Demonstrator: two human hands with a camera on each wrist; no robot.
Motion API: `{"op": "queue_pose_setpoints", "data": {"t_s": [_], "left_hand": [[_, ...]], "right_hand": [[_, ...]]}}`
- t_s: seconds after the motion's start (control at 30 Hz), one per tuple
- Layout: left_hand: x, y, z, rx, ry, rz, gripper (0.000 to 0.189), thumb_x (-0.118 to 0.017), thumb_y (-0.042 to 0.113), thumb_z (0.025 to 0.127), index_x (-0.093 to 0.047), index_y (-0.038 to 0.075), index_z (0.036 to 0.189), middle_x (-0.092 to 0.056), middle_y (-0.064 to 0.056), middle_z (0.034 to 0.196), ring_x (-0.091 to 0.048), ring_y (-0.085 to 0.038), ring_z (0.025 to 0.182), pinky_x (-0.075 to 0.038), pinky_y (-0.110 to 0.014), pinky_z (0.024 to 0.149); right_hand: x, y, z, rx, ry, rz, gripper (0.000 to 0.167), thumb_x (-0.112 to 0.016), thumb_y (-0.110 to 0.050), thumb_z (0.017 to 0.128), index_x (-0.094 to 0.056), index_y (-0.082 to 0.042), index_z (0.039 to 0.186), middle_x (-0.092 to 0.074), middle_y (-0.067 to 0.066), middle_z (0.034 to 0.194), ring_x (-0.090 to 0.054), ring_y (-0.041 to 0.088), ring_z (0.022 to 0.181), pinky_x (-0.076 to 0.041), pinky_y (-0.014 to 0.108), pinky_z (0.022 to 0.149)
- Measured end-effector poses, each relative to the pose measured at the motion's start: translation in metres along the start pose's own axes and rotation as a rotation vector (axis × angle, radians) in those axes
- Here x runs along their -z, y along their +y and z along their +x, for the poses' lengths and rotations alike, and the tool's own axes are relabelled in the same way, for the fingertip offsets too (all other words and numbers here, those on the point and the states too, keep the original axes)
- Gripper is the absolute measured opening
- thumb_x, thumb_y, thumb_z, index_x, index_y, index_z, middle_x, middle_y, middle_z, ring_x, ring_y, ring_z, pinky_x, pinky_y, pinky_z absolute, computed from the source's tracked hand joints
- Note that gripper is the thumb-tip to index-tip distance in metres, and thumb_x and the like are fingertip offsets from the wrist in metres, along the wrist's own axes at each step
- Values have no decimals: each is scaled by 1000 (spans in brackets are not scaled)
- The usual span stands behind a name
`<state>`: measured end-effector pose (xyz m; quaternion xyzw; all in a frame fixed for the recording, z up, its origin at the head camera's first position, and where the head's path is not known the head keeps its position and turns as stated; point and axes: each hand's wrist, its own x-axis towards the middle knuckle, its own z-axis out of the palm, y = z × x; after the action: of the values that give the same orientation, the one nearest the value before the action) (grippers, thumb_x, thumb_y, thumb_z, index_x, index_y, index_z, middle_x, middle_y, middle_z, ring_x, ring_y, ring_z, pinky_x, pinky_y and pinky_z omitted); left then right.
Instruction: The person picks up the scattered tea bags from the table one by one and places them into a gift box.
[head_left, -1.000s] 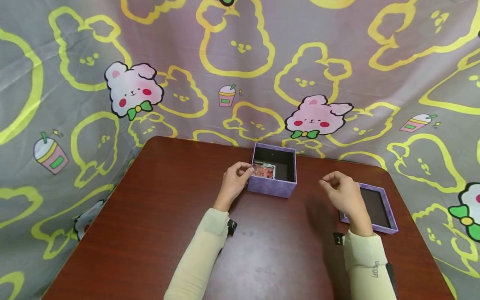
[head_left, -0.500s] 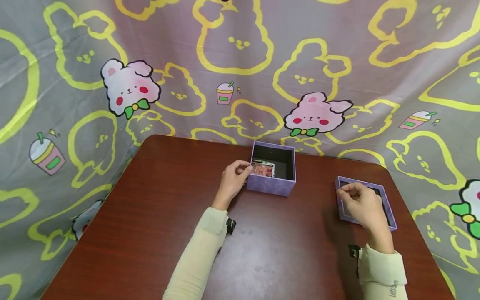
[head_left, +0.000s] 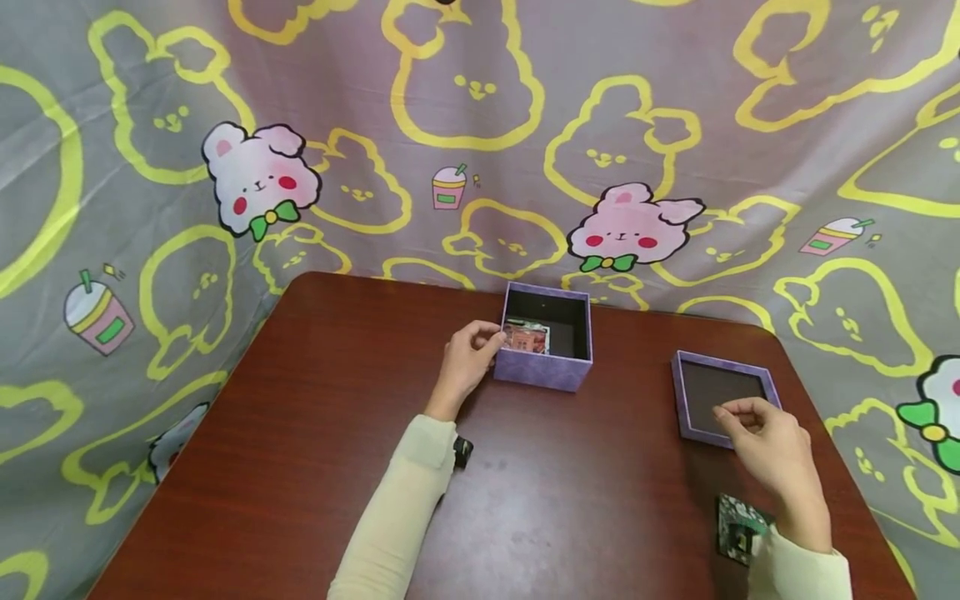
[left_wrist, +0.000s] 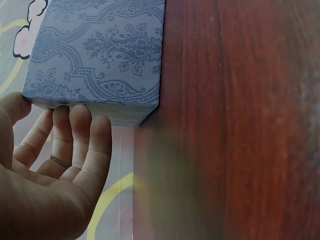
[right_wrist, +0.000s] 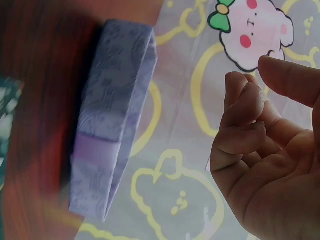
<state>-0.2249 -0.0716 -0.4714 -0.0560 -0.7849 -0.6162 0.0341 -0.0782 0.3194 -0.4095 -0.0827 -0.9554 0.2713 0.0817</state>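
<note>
A purple patterned box [head_left: 543,372] with a dark interior stands without its lid near the back of the table. Inside it lies a small orange-and-white printed card [head_left: 527,337], against the left side. My left hand [head_left: 468,358] holds the box at its left wall, thumb at the rim corner; the left wrist view shows several fingertips against that side. My right hand [head_left: 772,446] hovers over the near part of the purple lid [head_left: 682,412], fingers loosely curled with nothing between them. In the right wrist view, thumb and forefinger stand apart, beside the lid [right_wrist: 112,85].
A dark green-and-white printed flat piece [head_left: 729,525] lies on the table near my right sleeve, partly covered by the wrist camera. Brown wooden table [head_left: 337,375] surrounds the box. A grey curtain [head_left: 337,75] with yellow bunny outlines hangs behind.
My right hand has moved right and toward me, from left of the lid to over its near part. The green-and-white piece has come into view. The left hand stays on the box.
</note>
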Motion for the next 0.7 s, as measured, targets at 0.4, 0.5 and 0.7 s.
{"op": "queue_pose_setpoints", "data": {"t_s": [0.4,0.5,0.7], "left_hand": [[0,2,-1,-2,-5,-11,24,-71,25,96,-71,8,113,-66,-11,80,-68,-43,74,-55,-30,58],[3,2,-1,-5,2,-7,26,-72,28,96,-71,8,113,-66,-11,80,-68,-43,74,-54,-30,58],[2,2,-1,-6,-7,-4,26,-71,28,96,-71,9,114,-66,-9,79,-68,-43,74,-54,-30,58]], "right_hand": [[2,30,-18,-119,38,-23,32,-64,-35,99,-72,-4,103,-73,6,84,-51,-6,67,-38,40,69],[-2,34,-20,-127,32,-25,32,-64,-35,98,-73,-4,102,-72,6,83,-54,-2,68,-39,41,69],[0,52,-32,-170,45,-62,32,-64,-32,98,-72,-1,100,-73,10,82,-60,13,69,-39,44,68]]}}
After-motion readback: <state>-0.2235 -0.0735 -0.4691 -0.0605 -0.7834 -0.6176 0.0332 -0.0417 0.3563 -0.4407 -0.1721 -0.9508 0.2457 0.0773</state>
